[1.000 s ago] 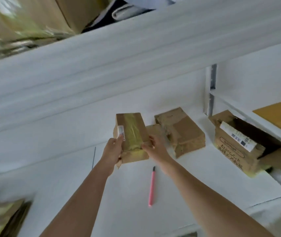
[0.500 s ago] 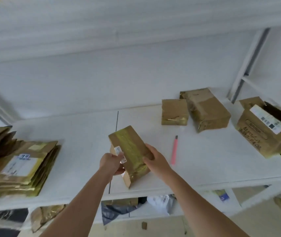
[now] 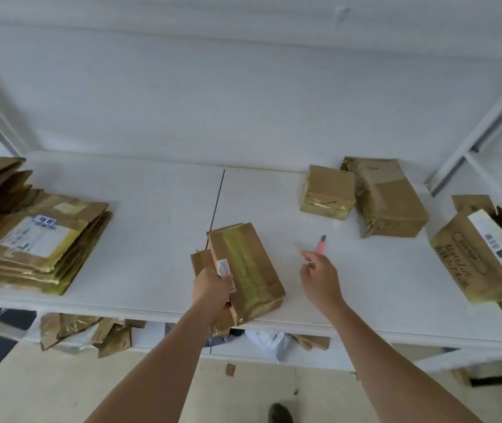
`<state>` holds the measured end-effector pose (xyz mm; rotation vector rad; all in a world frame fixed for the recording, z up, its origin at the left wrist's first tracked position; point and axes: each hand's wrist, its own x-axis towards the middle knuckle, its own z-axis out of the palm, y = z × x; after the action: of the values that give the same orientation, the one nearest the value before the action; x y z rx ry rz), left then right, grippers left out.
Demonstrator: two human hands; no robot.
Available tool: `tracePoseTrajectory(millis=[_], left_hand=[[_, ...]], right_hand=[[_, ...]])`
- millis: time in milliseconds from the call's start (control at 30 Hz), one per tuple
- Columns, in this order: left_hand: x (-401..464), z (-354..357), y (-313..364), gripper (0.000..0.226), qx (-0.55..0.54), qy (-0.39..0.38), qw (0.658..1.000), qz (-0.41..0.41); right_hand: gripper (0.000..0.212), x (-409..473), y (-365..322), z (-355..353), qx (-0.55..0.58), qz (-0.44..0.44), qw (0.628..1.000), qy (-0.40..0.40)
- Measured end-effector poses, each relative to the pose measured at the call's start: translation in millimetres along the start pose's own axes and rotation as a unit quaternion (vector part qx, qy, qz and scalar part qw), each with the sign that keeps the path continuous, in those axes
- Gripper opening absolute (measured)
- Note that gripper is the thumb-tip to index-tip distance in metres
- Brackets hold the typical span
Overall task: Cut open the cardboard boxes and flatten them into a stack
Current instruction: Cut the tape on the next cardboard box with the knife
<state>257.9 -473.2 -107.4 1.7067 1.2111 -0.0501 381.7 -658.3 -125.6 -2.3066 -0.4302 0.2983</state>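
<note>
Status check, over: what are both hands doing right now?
Left hand grips taped brown cardboard box on white table. Right hand open, reaching at pink utility knife. Nothing between them.

Single head-worn wide-angle view, looking forward and steeply down over both outstretched forearms onto a white shelf top (image 3: 158,239), close enough that the left hand (image 3: 211,288) and right hand (image 3: 320,274) sit near frame centre. Beyond the hands, white back wall filling the upper half; below the wrists, shelf edge and floor. Only one camera, so no overlap with another view.
</note>
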Motion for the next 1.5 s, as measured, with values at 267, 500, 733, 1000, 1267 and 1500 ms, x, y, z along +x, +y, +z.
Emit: tracePoseTrajectory(millis=[267,500,733,1000,1267,1500], left_hand=[[13.5,-9.6,7.6,0.024,0.032,-0.03,0.999,-0.02],[15.2,-2.1,4.6,0.021,0.022,-0.006,1.0,-0.007],[8.7,7.1,10.4,0.02,0.068,0.031,0.997,0.024],[6.1,10.3,12.9,0.021,0.08,0.053,0.995,0.016],[7.1,10.3,6.8,0.017,0.042,0.057,0.997,0.011],[5.6,8.7,7.5,0.023,0.013,0.047,0.999,-0.004]], right_hand=[[0.044,43.6,41.4,-15.3,-0.274,0.007,0.959,-0.075],[0.018,55.6,48.2,-19.2,-0.397,-0.18,0.899,-0.04],[0.01,54.2,-12.7,2.3,0.085,-0.171,0.977,0.097],[0.004,54.7,-79.0,59.9,0.27,-0.154,0.95,-0.008],[0.012,56.1,-65.8,84.0,0.177,-0.189,0.966,-0.02],[0.014,58.8,-65.5,87.0,0.139,-0.244,0.959,-0.033]])
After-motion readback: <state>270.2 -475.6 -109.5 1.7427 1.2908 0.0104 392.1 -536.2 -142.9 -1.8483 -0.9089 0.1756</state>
